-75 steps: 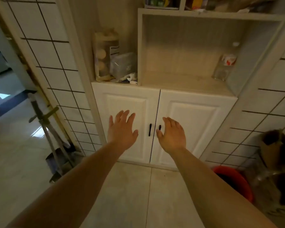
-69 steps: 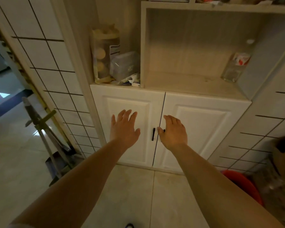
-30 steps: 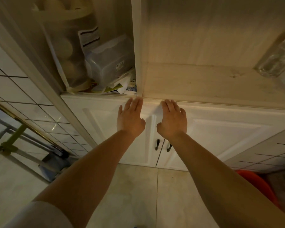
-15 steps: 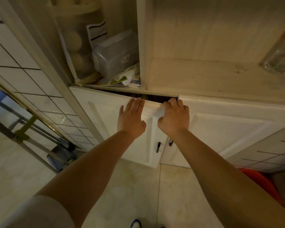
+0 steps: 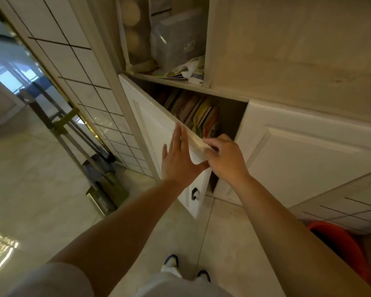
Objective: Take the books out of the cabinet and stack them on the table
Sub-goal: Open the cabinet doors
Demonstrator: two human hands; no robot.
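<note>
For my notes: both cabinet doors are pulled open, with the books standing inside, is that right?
Not quite: the head view shows only the left door pulled open, gripped by the right hand; the right door is shut. The books do stand inside.

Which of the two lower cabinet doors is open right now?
The left door, swung out with both hands on its top corner, books showing behind it. The right door sits flush and shut.
</note>
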